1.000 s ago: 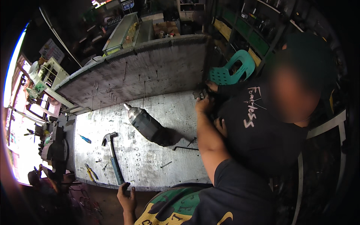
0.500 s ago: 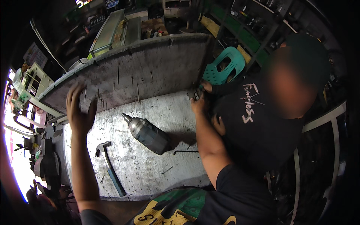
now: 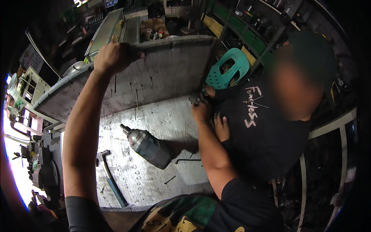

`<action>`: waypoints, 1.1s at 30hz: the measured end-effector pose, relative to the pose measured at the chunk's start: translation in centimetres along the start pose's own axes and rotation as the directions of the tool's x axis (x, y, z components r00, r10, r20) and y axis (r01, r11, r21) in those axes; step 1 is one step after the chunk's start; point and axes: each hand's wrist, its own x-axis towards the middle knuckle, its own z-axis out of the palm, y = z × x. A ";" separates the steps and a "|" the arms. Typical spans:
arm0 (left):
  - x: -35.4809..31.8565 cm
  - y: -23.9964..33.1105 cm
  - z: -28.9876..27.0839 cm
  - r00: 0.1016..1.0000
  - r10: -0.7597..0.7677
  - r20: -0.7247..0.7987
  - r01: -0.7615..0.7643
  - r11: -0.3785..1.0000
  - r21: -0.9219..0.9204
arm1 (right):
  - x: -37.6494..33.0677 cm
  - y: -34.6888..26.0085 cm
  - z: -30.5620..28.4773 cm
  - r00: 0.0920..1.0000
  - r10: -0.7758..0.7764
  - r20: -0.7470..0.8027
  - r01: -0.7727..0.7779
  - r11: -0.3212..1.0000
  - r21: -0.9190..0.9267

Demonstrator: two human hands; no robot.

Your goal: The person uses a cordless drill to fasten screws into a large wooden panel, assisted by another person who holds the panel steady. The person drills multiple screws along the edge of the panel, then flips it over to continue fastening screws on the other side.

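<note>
An upright grey board (image 3: 170, 62) stands along the far side of the worn metal-topped table (image 3: 154, 189), with several nails (image 3: 136, 99) poking from its face. My left hand (image 3: 113, 58) is closed over the board's top edge. Low at the board's right end, my right hand (image 3: 201, 112) has its fingers curled at a small dark piece; what they hold is hidden. Right beside it are a co-worker's hands, one (image 3: 209, 91) at the same corner and the other (image 3: 222, 127) by my wrist. A black-and-silver impact wrench (image 3: 150, 150) lies mid-table.
A hammer (image 3: 112, 181) with a blue handle lies at the table's left, a bent thin rod (image 3: 188, 160) and a loose nail (image 3: 170, 179) nearer me. The co-worker (image 3: 266, 112) stands close on the right. Behind are a green plastic chair (image 3: 232, 67) and shelves (image 3: 253, 40).
My left hand has risen from in front of the board, open, and taken hold of its top edge. My right hand stays at the board's right end beside the co-worker's hands.
</note>
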 end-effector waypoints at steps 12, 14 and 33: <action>-0.5 -0.6 0.3 0.997 0.031 -0.068 -0.033 0.999 -0.019 | 19.8 -13.0 -16.8 0.909 0.220 -0.354 0.095 0.716 0.691; -0.8 -0.6 0.3 0.995 0.058 -0.086 -0.062 0.997 -0.045 | 19.3 -13.1 -16.5 0.906 0.334 -0.259 -0.062 0.713 0.699; -1.2 -0.5 0.1 0.994 0.053 -0.095 -0.058 0.997 -0.057 | 0.4 -0.2 1.8 0.955 0.192 -0.226 -0.036 0.832 0.554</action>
